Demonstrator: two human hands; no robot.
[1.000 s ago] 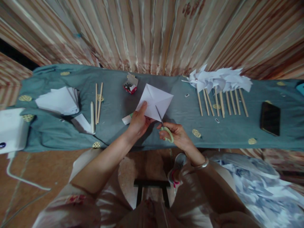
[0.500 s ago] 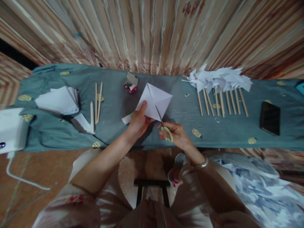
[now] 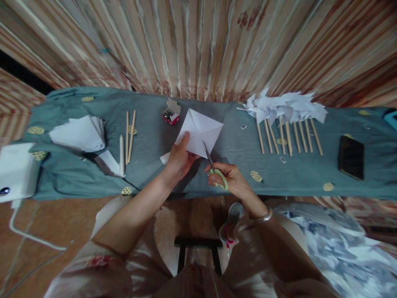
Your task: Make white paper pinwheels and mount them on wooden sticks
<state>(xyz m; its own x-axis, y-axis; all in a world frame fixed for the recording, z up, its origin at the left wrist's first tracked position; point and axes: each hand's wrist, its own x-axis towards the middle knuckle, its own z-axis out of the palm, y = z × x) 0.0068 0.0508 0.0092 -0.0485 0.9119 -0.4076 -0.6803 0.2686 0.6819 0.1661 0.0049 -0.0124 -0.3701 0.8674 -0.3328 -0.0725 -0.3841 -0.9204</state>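
A square of white paper [image 3: 201,126] with diagonal creases and a slit near its upper left corner is pinched in my left hand [image 3: 180,160], thumb on top and fingers beneath. My right hand [image 3: 228,177] grips a pair of scissors [image 3: 219,176] by the pale green handles. The scissor blades lie at the paper's lower corner, pointing in toward its middle. Behind my left hand, a small white cylinder [image 3: 165,158] is partly hidden. Just beyond the paper stands an opened small red box [image 3: 170,117] with shiny metal pieces inside.
Stacked white paper [image 3: 79,133] lies left, beside wooden sticks [image 3: 130,138] and a white stick-like tool [image 3: 122,155]. Paper pinwheels [image 3: 287,107] on sticks lie at the right, near a black phone [image 3: 351,157]. A white device [image 3: 17,169] sits at the left edge; a filled plastic bag [image 3: 344,244] is below.
The scissors have drawn back slightly toward me from the paper's lower corner, and their blades look a little more spread. The paper stays in my left hand; the view has shifted slightly.
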